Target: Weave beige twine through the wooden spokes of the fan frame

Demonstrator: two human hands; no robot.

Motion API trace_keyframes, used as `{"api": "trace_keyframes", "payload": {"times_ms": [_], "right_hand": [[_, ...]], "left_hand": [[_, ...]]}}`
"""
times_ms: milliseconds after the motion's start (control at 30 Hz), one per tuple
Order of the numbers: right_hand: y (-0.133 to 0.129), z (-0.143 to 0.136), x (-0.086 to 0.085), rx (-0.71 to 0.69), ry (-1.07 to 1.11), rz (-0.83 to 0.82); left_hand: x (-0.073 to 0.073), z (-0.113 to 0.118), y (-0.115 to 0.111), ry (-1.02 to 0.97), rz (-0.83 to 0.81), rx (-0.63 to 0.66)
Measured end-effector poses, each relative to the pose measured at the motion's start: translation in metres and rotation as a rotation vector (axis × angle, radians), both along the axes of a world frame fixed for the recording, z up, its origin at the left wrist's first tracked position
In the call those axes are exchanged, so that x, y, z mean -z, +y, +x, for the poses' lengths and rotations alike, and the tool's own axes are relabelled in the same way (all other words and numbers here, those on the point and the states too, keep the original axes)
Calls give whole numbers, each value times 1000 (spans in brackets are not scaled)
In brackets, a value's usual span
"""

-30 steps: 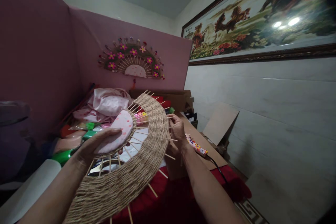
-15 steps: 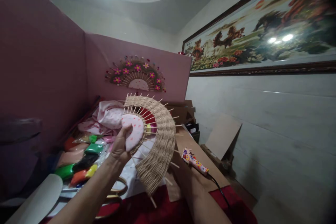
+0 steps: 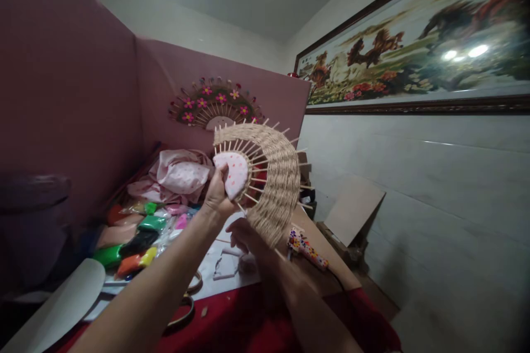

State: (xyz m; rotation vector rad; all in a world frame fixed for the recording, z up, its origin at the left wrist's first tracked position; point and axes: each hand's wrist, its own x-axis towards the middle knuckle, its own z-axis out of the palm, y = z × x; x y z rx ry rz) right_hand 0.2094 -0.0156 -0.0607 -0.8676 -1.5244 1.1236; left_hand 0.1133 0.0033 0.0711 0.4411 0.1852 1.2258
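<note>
My left hand (image 3: 218, 192) is closed on a woven fan by its half-round centre of pale pink spotted cloth (image 3: 237, 175), thumb on the front. Thin wooden sticks radiate from that centre through a wide band of tan woven cord (image 3: 282, 176), their tips poking past the outer edge. Just under the fan's lower end is my right hand (image 3: 248, 238), somewhat blurred, its fingers loosely bent and apart with nothing visible in them. The band covers part of the view behind it. A flower-patterned glue gun (image 3: 308, 249) lies to the right on brown board.
Bagged coloured clay (image 3: 151, 223) and bunched pink cloth (image 3: 182, 174) lie at the left. Wooden hoops (image 3: 182, 313) and a small white frame-like stand (image 3: 227, 265) are near the red cloth (image 3: 232, 322). A flowered fan (image 3: 219, 100) hangs on the pink panel.
The fan has moved up and right in view with my left hand. My right hand has come out from behind the fan to below its lower end. The camera view has shifted slightly.
</note>
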Motion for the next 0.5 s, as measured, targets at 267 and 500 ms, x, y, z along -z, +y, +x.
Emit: {"api": "trace_keyframes", "payload": {"times_ms": [267, 500], "right_hand": [[7, 3, 10, 76, -124, -140], [14, 18, -10, 332, -519, -21]], "left_hand": [[-81, -34, 8, -3, 335, -327], [-105, -52, 7, 49, 479, -422]]}}
